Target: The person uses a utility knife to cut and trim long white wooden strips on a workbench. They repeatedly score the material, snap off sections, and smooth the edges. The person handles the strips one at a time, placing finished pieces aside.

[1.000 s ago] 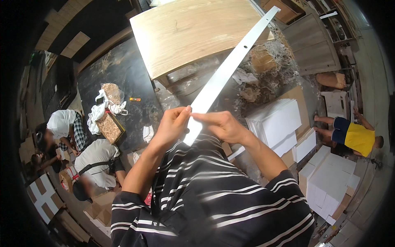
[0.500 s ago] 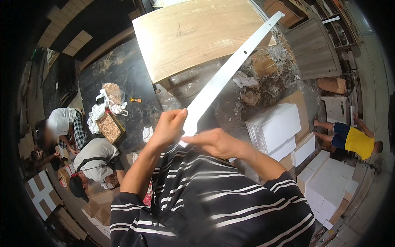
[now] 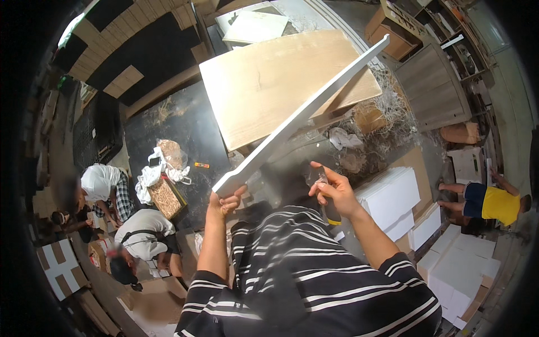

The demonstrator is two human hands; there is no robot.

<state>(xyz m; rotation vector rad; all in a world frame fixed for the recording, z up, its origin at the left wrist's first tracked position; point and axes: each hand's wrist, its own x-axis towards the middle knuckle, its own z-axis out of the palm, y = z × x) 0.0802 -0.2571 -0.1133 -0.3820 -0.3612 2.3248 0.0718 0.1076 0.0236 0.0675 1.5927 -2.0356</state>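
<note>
My left hand [image 3: 223, 203] is closed around the lower end of a long white panel strip [image 3: 297, 119]. The strip slants up to the far right, above a wood-grain board, with its narrow edge facing me and a small notch at the far tip. To the right, my right hand [image 3: 340, 194], apart from the strip, is closed on what looks like a putty knife [image 3: 333, 215]. Its flat greyish blade shows beyond the fingers, and its dark handle ends in yellow below the palm. The fingers partly hide the tool.
The wood-grain board [image 3: 275, 84] lies ahead, with shredded paper [image 3: 401, 109] at its right. Stacked white panels [image 3: 393, 194] stand at right. A dark table [image 3: 193, 121] at left bears cloths and an orange lighter-sized item [image 3: 202, 165]. Two people crouch at left; another person stands far right.
My right hand has left the strip's lower end and moved right, now with the putty knife. The strip has turned from its broad face to its edge, its lower end shifting left with my left hand.
</note>
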